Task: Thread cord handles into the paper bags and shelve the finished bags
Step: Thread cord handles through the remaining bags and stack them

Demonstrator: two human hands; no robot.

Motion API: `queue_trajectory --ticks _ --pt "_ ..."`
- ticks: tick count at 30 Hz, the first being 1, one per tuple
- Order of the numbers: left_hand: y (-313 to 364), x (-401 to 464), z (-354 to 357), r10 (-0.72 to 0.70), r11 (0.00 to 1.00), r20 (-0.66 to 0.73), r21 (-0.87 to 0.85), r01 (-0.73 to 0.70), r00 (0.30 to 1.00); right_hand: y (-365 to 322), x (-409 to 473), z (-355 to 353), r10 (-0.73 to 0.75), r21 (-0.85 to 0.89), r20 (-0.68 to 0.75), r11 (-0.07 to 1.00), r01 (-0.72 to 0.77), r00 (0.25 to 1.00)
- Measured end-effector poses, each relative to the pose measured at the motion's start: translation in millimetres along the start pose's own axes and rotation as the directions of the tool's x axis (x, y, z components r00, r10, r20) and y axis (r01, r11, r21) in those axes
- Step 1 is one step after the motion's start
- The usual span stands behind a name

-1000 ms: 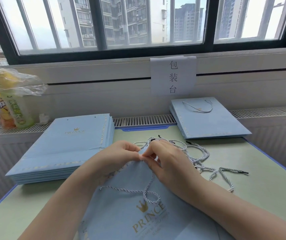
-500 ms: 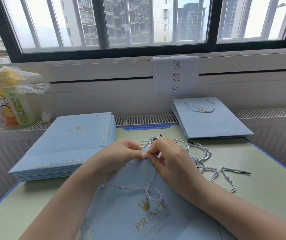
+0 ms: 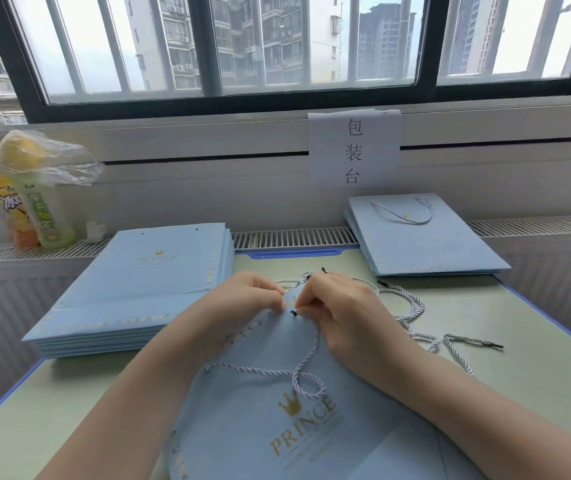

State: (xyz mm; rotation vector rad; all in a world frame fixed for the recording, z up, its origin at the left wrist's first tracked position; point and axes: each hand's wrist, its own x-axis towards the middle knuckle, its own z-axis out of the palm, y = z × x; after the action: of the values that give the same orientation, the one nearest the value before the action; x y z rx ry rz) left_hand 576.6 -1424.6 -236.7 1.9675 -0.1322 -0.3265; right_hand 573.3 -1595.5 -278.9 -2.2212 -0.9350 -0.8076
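Table (image 3: 536, 382): green top with blue edge, carrying all work items
Unthreaded stack (image 3: 145, 282): flat blue bags, left side
Finished stack (image 3: 426, 244): right rear, cord handle showing on top
Working bag (image 3: 277, 427): flat at near centre, under both hands
Left hand (image 3: 242, 299): pinching the bag's top edge
Right hand (image 3: 343, 306): pinching the cord (image 3: 298, 372) at the hole
Loose cords (image 3: 412, 313): just right of hands

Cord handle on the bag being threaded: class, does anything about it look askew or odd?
Yes. The cord handle crosses itself in a twisted loop above the gold crown on the bag, rather than lying as a plain arc like the handle on the finished bags.
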Motion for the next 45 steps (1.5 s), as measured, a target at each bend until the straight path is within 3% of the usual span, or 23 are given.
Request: queue_trajectory --ticks 5,11,17,24,37,45 --pt "0.7 -1.2 -0.6 -0.013 0.999 -0.006 -0.045 0.013 1.0 0.1 0.0 1.0 -0.031 -0.039 -0.021 0.999 0.03 0.999" --pt "-0.5 -0.9 1.2 -0.018 0.999 -0.004 -0.04 0.018 1.0 -2.8 -3.8 8.6 0.067 0.02 -0.079 0.998 -0.066 0.995" --pt "0.9 -0.6 -2.0 -0.004 0.998 0.007 -0.058 0.004 1.0 -9.3 -2.2 7.6 -0.044 -0.208 -0.053 0.978 0.032 0.998" --pt "1.0 -5.4 -6.8 -0.087 0.995 0.034 -0.054 0.089 0.996 -5.3 -2.1 5.4 0.055 0.015 0.026 0.998 -0.055 0.998" --pt "-1.7 -3.1 -6.9 -0.065 0.988 0.019 -0.136 0.067 0.998 -6.6 -2.5 4.3 0.064 -0.003 0.052 0.998 -0.064 0.997" --pt "-5.4 -0.4 -1.2 -0.007 0.998 -0.054 -0.056 0.004 0.999 -4.1 -3.7 4.8 0.083 -0.035 0.124 0.996 -0.079 0.989"
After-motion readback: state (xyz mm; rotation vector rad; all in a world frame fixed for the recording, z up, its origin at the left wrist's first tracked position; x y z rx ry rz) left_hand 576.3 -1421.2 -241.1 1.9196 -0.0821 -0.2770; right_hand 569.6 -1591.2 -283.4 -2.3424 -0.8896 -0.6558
